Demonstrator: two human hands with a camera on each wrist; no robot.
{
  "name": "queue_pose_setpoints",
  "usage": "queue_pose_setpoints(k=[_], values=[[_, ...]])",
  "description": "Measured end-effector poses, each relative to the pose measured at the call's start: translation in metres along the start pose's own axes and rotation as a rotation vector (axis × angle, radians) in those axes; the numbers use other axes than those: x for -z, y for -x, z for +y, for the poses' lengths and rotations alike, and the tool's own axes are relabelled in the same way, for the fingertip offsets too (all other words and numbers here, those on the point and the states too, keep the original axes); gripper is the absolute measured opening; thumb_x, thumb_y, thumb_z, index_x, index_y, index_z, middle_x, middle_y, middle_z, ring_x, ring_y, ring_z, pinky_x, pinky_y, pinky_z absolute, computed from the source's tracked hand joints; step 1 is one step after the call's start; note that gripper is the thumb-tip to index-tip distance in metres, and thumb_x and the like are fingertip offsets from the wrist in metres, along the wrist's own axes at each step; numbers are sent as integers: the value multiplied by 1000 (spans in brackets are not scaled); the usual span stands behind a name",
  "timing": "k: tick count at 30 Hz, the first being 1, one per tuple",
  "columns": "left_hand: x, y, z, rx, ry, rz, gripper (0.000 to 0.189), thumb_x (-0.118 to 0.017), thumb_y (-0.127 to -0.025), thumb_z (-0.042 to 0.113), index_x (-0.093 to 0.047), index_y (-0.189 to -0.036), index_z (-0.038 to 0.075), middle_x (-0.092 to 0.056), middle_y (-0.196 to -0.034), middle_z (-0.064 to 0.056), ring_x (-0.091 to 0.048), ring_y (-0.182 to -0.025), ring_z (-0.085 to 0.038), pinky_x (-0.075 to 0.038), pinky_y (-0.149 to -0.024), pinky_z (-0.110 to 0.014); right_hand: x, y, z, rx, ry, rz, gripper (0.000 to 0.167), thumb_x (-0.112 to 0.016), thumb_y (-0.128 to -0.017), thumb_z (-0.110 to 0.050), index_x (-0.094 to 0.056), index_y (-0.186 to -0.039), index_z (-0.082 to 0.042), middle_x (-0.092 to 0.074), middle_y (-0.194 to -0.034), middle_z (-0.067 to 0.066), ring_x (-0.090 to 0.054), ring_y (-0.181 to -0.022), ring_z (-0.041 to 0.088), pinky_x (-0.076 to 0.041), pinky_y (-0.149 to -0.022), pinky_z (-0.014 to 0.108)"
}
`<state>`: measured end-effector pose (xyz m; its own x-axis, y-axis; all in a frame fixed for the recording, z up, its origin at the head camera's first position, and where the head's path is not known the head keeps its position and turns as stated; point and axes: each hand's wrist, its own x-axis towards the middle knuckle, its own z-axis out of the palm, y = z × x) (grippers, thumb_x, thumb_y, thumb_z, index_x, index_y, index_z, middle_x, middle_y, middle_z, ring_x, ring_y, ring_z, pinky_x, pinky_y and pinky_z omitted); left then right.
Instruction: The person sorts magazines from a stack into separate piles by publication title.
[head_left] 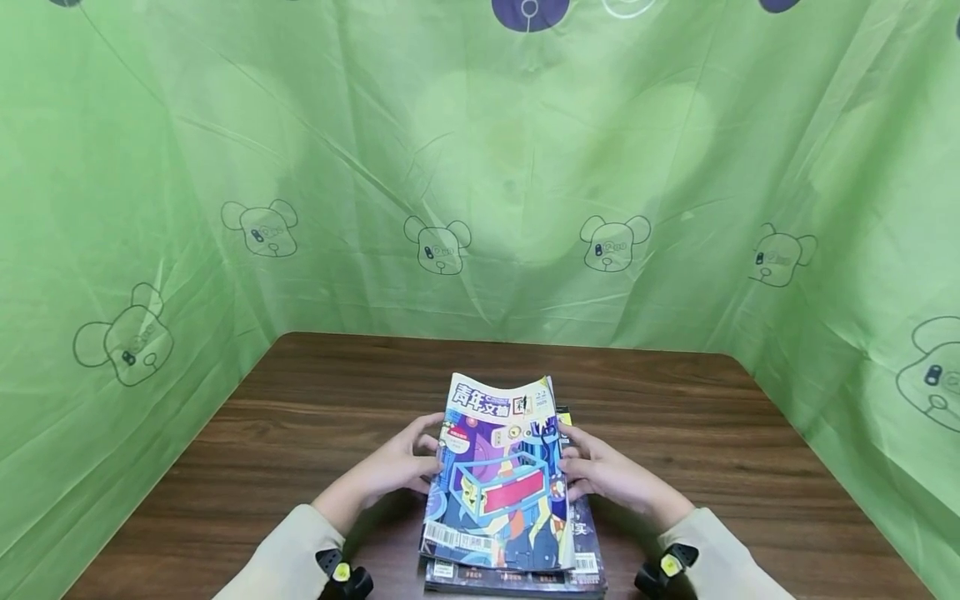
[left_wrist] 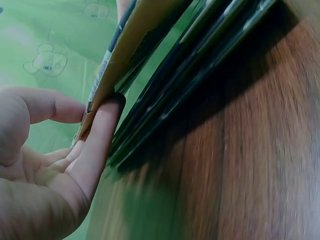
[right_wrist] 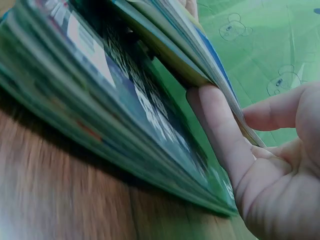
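Observation:
A magazine (head_left: 498, 487) with a colourful cover and a white title band is held by both hands over a stack of darker magazines (head_left: 587, 537). At its left edge, my left hand (head_left: 390, 468) pinches it, thumb on the cover and fingers beneath. My right hand (head_left: 618, 479) grips the opposite edge the same way. Both wrist views show a gap between the held magazine (right_wrist: 200, 55) and the stack (right_wrist: 90, 105), widening toward the far side from each camera. The held magazine's top edge curves slightly. Most of the stack's top cover is hidden under it.
Beneath the stack is a brown wood-grain table (head_left: 315, 400). Green curtains (head_left: 525, 167) printed with bear heads surround its back and sides. Each sleeve cuff carries a black strap device (head_left: 667, 567) with a yellow mark.

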<state>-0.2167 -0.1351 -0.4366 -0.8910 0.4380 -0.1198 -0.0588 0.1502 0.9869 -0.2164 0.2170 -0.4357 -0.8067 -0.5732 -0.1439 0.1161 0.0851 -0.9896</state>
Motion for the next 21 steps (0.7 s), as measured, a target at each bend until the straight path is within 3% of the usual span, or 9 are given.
queue_pose_setpoints(k=[11,21], values=[[26,15,1,22,-35,70,76,-60,-93,5,-19,-157,10,-46,-123,-23,-67,-89,-28,-61,-72,-46,-22,-24,-4,-5,-11,-2,77,-52,-102,-6,0,-158,1,-56,-126,23,-66,-95,27,-59,-77,34],[48,27,4,25,-69,110,76,-58,-93,2,-19,-157,11,-45,-123,-24,-66,-89,-29,-60,-72,-46,-42,-47,-7,49,-13,-36,72,-48,-102,-1,-5,-159,-2,-62,-117,21,-68,-93,29,-60,-74,36]])
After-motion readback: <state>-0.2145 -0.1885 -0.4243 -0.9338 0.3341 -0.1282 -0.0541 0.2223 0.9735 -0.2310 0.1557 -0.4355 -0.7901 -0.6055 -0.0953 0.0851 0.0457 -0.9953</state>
